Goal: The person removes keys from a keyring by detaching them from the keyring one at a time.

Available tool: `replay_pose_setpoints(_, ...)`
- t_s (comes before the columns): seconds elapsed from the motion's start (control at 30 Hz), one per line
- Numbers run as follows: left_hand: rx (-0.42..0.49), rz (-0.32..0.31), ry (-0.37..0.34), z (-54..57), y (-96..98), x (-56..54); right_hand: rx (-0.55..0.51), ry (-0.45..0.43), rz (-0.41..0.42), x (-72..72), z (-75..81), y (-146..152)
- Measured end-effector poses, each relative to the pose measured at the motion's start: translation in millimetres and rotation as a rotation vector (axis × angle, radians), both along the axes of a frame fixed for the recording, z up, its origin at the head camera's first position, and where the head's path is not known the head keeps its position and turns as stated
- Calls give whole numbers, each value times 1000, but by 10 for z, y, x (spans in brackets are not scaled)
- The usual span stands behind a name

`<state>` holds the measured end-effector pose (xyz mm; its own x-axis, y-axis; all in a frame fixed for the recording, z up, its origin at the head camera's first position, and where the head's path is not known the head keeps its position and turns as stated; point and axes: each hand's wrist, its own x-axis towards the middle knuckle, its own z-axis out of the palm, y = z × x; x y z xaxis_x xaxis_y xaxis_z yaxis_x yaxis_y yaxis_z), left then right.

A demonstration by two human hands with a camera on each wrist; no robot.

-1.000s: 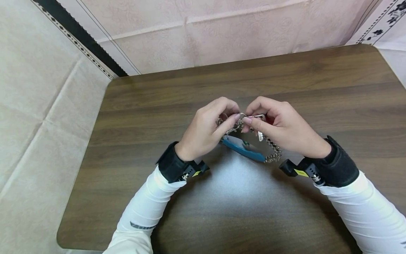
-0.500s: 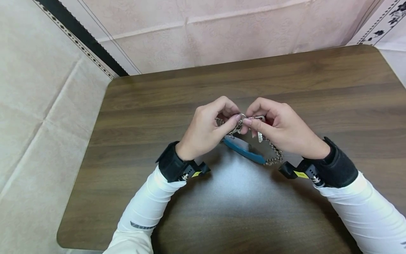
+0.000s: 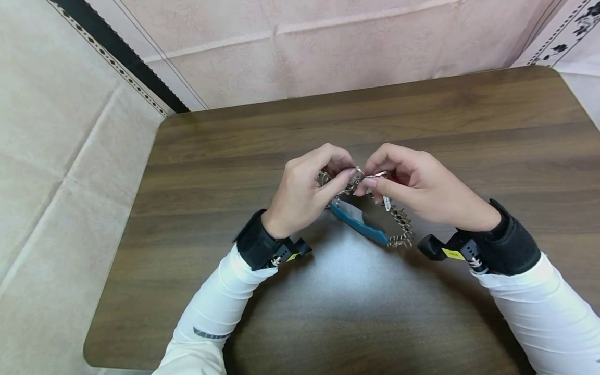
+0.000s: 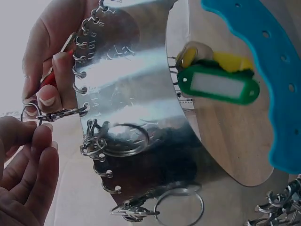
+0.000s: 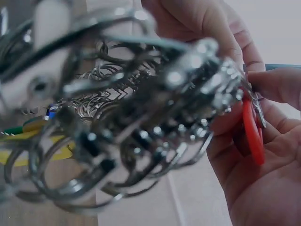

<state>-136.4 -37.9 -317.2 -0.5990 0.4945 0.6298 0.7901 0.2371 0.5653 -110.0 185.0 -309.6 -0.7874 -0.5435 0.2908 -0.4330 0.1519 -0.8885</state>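
A metal key holder (image 4: pixel 127 80) hangs between the hands, a curved numbered band with a blue grip (image 3: pixel 360 226). Small rings line its edge, and clasps with split rings hang from several. In the head view my left hand (image 3: pixel 304 190) pinches a split ring (image 4: pixel 23 113), which a clasp links to the band. My right hand (image 3: pixel 417 182), close beside it, holds a red key tag (image 5: pixel 249 129) between thumb and fingers; part of the tag is hidden by the fingers. A green key tag (image 4: pixel 218 87) and a yellow one show through the band's opening.
Bunched clasps and rings (image 3: pixel 403 232) hang at the holder's right side and fill much of the right wrist view. Underneath is a brown wooden table (image 3: pixel 328 317). Pale patterned cloth (image 3: pixel 328 52) lies past its far edge.
My right wrist has shifted slightly right. The holder's right side with its bunched rings has swung a little left, and the tag in my right hand has tilted. My left hand has barely moved.
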Motion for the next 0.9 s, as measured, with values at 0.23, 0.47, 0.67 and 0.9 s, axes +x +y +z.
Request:
replay_pose_setpoints(0.23, -7, -5, 7, -1, 0, -3, -28, 9, 23, -11, -12, 8)
replay_pose_setpoints(0.47, 5, -12, 17, 2, -1, 1, -60, 0, 44, -19, -25, 11)
replay_pose_setpoints(0.67, 5, -8, 27, 6, -2, 6, -55, 3, 41, -21, -25, 1)
replay_pose_setpoints(0.9, 9, -11, 20, -7, 3, 1, -56, -17, 38, -15, -24, -4)
